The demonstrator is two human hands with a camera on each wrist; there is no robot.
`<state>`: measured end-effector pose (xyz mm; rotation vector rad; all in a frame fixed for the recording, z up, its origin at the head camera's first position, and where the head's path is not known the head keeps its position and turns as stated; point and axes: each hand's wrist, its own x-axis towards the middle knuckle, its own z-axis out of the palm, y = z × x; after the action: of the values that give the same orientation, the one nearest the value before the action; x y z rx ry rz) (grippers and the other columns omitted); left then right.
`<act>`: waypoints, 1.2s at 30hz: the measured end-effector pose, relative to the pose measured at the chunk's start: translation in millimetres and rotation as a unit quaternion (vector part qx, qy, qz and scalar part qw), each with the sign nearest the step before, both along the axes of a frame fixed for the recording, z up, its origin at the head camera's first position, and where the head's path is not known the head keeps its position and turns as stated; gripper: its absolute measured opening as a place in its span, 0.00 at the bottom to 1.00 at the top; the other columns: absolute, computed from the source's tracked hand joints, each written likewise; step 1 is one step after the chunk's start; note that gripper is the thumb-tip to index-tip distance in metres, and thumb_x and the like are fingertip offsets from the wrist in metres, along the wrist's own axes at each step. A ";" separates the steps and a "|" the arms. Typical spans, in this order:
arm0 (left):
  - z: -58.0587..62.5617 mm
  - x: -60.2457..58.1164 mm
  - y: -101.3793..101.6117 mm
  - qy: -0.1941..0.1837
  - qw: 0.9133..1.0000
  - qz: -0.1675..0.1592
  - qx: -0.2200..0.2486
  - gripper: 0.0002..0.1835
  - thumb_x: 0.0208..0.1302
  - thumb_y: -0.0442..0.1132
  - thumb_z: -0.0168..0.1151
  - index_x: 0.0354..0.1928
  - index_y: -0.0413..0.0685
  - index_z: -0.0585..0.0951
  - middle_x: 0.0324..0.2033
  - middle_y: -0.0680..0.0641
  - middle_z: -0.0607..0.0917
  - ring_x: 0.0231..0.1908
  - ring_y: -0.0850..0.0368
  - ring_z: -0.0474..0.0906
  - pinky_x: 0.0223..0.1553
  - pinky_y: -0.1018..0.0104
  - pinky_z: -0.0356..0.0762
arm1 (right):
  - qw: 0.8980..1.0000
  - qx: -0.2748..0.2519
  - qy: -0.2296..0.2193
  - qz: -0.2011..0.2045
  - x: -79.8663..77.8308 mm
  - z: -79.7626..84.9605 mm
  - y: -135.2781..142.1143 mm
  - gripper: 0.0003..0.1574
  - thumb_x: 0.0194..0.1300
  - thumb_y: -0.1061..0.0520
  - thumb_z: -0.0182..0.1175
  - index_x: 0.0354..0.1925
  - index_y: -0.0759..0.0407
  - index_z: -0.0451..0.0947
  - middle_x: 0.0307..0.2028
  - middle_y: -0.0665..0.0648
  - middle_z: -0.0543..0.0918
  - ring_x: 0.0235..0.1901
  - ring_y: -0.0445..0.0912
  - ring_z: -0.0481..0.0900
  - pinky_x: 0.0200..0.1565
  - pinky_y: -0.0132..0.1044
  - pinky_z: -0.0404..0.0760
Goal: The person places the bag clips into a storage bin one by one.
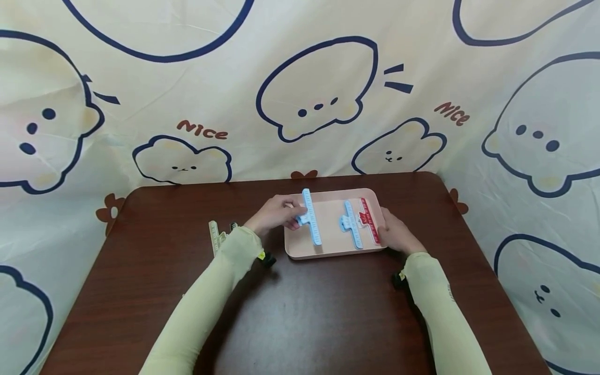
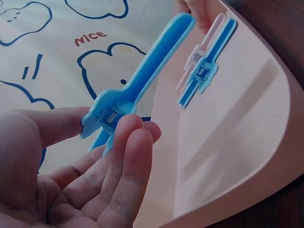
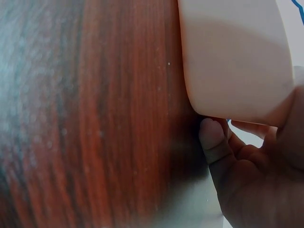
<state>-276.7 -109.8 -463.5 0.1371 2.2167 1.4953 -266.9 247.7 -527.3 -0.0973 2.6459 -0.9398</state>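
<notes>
My left hand point(image 1: 284, 211) pinches a light blue sealing clip point(image 1: 310, 216) by its handle, holding it above the left part of a pale pink tray point(image 1: 328, 250). The spring of this clip point(image 2: 156, 57) shows between thumb and fingers in the left wrist view. Another blue clip point(image 1: 351, 224) and a red-and-white clip point(image 1: 369, 220) lie side by side in the tray's right half. My right hand point(image 1: 398, 232) grips the tray's right edge beside the red clip. In the right wrist view, its thumb point(image 3: 211, 135) is at the tray's corner.
Left of the tray, a pale green clip point(image 1: 214, 237) lies on the dark brown table point(image 1: 328, 312), partly hidden by the left forearm, with a dark item point(image 1: 233, 226) beside it. A cartoon-printed curtain point(image 1: 300, 151) hangs behind the table and along both sides.
</notes>
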 end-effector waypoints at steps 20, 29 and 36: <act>-6.3 -15.6 30.7 -0.022 0.999 -0.033 -0.023 0.14 0.71 0.45 0.68 0.35 0.41 0.80 0.30 0.44 0.88 0.27 0.55 0.87 0.42 0.53 0.90 | 1.000 -0.006 0.000 -0.002 -3.7 -4.2 3.2 0.44 0.75 0.58 0.48 0.82 0.56 0.44 0.75 0.68 0.63 0.64 0.63 0.67 0.74 0.67 0.60; -8.0 -21.4 41.4 -0.033 0.998 -0.029 -0.040 0.13 0.70 0.45 0.68 0.35 0.42 0.81 0.29 0.45 0.88 0.27 0.56 0.87 0.39 0.57 0.90 | 1.000 -0.010 0.003 0.000 -1.4 -2.3 3.0 0.44 0.75 0.58 0.48 0.82 0.58 0.45 0.74 0.68 0.64 0.63 0.62 0.68 0.74 0.67 0.60; -10.8 -25.3 45.1 -0.047 0.997 -0.039 -0.038 0.13 0.70 0.44 0.68 0.34 0.41 0.80 0.28 0.45 0.88 0.27 0.56 0.87 0.38 0.60 0.90 | 1.000 -0.017 0.005 0.002 -0.7 -2.0 1.5 0.43 0.75 0.59 0.49 0.82 0.58 0.46 0.72 0.68 0.67 0.61 0.62 0.69 0.73 0.66 0.63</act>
<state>-302.0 -64.7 -474.3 0.1249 2.1647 1.3472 -267.6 249.1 -529.3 -0.1151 2.6387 -0.9863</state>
